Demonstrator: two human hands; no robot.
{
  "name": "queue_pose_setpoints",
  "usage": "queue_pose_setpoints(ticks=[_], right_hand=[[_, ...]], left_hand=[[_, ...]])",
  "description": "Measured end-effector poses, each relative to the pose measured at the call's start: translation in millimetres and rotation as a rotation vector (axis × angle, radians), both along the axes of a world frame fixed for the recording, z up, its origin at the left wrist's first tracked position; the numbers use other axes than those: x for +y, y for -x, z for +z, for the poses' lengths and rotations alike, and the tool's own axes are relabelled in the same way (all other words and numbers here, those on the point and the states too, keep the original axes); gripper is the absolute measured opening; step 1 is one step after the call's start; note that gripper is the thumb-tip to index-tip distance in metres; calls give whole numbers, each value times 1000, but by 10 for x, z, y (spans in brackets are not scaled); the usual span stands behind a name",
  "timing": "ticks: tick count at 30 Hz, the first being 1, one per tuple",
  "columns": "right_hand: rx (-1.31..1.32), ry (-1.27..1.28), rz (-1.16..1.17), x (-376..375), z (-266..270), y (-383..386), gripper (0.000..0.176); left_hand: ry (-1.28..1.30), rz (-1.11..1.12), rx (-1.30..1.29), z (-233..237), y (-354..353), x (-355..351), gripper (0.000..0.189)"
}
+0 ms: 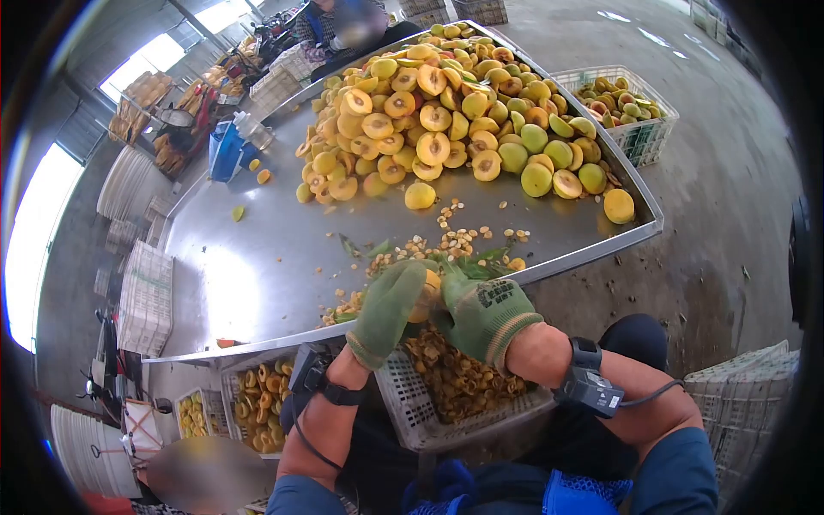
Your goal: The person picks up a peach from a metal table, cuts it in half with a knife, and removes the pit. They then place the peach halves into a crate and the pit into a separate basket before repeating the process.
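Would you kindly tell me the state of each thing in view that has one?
Held fruit: partly hidden; cut or whole unclear
Left hand: gloved, closed on it
Right hand: gloved, curled beside it; grip unclear
Fruit pile: heaped, many pieces cut open
Metal table: partly strewn with small pale bits
Crate below the hands: holding brownish pieces
Crate right of the table: loaded with fruit

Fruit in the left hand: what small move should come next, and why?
Perhaps the right hand should work out any stone left in the fruit: the left hand holds it, the right is close beside it, and loose stones lie on the table just beyond.
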State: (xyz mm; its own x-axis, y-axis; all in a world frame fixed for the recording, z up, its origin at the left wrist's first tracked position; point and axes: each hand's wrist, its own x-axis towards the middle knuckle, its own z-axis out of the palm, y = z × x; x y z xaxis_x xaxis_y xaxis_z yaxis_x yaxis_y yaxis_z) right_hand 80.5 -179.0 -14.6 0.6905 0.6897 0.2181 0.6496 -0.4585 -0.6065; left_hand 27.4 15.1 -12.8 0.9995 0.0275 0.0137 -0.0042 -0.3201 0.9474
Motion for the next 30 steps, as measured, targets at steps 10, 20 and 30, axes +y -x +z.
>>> queue_pose_setpoints(ticks=[10, 20, 30], right_hand=[[186, 120, 33, -13, 139, 17, 40], [240, 84, 90, 13, 19, 47, 32], [222, 118, 121, -3, 7, 97, 36]], left_hand=[[-366, 68, -266, 3, 41, -127, 24], [-125, 213, -169, 99, 134, -262, 28], [-85, 173, -90, 186, 188, -264, 27]])
